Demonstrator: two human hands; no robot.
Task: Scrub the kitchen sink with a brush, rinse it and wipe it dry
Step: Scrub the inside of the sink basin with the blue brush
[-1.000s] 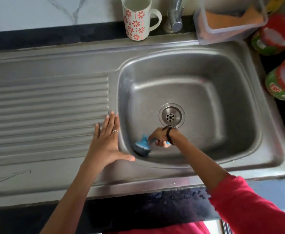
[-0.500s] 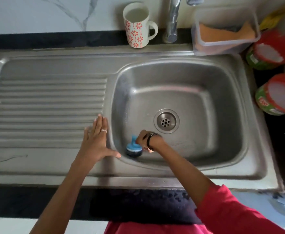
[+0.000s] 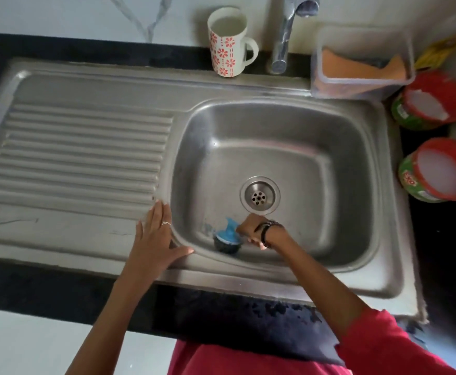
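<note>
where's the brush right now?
Head view: the blue brush is in the sink basin, at its near-left corner, bristles down, just left of the right hand gripping it, near-left of the drain.

one sink (image 3: 378, 201), one brush (image 3: 227, 238), one mug (image 3: 228, 43), two red-lidded tubs (image 3: 432, 104), two hands (image 3: 155, 239).

Rectangular stainless-steel sink basin (image 3: 316, 147), rounded corners, round perforated drain at floor centre, ribbed drainboard on left. Small blue-handled scrub brush with dark bristle head (image 3: 227, 239) inside basin, bristles down against near-left floor corner, handle tilted toward drain, held from right side.
</note>
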